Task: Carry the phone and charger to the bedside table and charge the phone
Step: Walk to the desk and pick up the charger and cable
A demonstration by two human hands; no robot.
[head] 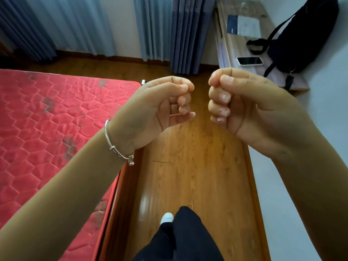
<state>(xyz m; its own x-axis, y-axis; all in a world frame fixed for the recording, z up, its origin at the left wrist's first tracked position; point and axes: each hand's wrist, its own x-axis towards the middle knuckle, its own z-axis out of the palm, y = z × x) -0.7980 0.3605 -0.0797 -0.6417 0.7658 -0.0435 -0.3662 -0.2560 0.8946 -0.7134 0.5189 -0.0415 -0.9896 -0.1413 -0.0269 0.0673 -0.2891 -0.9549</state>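
A phone (249, 61) with a white case lies screen up on a wooden desk (230, 44) at the upper right, beside a black backpack (301, 34). My left hand (163, 104), with a silver bangle on its wrist, is raised in front of me with fingers curled into a fist, nothing in it. My right hand (237, 102) is held up beside it, also fisted and empty, just below the phone in the view. A small white object (143, 81) peeks out at the far corner of the bed; I cannot tell if it is the charger.
A bed with a red quilted mattress (56, 119) fills the left. A strip of wooden floor (188, 166) runs ahead between the bed and a white wall on the right. Curtains (186, 34) hang at the back. Papers (244, 25) lie on the desk. My legs show below.
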